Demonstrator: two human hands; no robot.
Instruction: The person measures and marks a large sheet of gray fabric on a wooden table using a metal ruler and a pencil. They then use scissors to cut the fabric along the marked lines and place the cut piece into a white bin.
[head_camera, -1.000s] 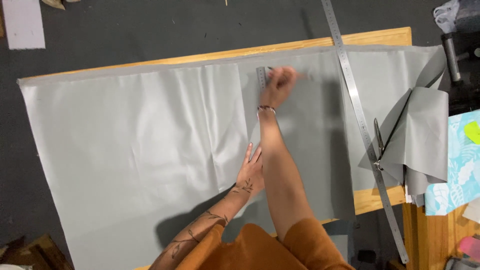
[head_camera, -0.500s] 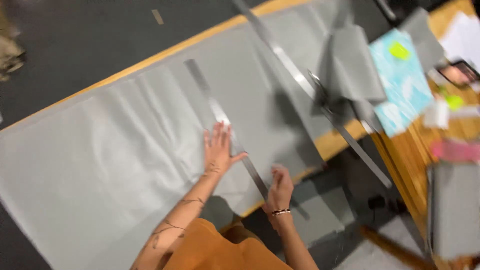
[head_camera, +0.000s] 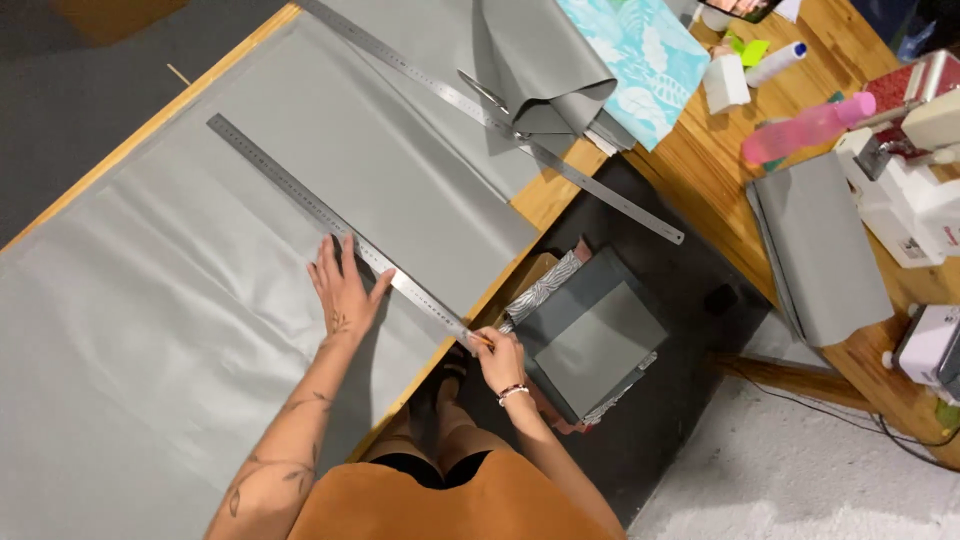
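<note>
A large sheet of grey fabric (head_camera: 150, 300) lies spread over a wooden table (head_camera: 545, 195). A long steel ruler (head_camera: 300, 195) lies diagonally across the fabric. My left hand (head_camera: 345, 290) presses flat on the fabric with fingers spread, its thumb against the ruler. My right hand (head_camera: 498, 358) is at the table's near edge, beside the ruler's near end, pinching a small thin marking tool whose tip touches the fabric.
A second, longer steel ruler (head_camera: 500, 115) lies across the fabric's far side, with scissors (head_camera: 485, 92) and folded grey fabric (head_camera: 545, 60) by it. A turquoise patterned cloth (head_camera: 640, 50), a pink bottle (head_camera: 805, 128), a grey fabric piece (head_camera: 820, 245) and white sewing machines (head_camera: 905, 200) fill the side table. A stool (head_camera: 590, 340) stands below.
The view has swung and moved closer. My left hand still presses by the ruler. My right hand has come to the ruler's near end at the table edge.
</note>
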